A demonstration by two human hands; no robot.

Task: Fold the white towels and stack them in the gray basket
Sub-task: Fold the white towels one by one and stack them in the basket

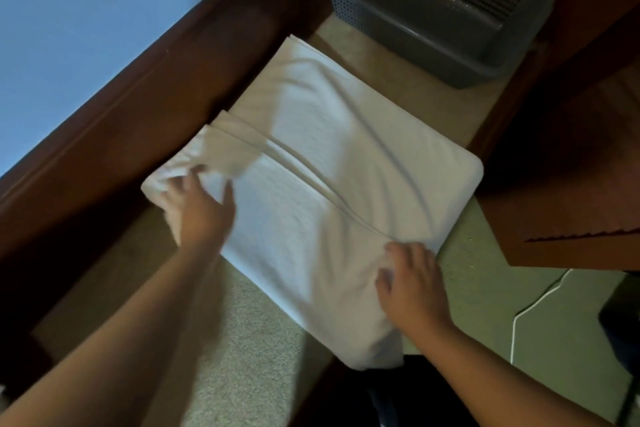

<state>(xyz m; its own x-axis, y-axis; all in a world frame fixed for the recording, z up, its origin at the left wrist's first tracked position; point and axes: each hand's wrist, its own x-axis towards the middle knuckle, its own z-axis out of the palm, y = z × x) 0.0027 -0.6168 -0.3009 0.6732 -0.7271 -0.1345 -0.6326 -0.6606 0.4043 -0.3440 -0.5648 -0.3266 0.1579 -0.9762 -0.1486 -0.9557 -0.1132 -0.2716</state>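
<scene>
A white towel (322, 163), partly folded, lies spread on the carpet floor (249, 340), and the gray basket (440, 10) stands beyond it, far right. The left hand (199, 210) pinches the towel's near-left corner. The right hand (412, 282) lies on the towel's near edge with fingers bent into the cloth.

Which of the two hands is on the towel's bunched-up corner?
The left hand, gripping the crumpled corner of the white towel beside the dark wooden frame; the right hand rests on the smoother near edge.
</scene>
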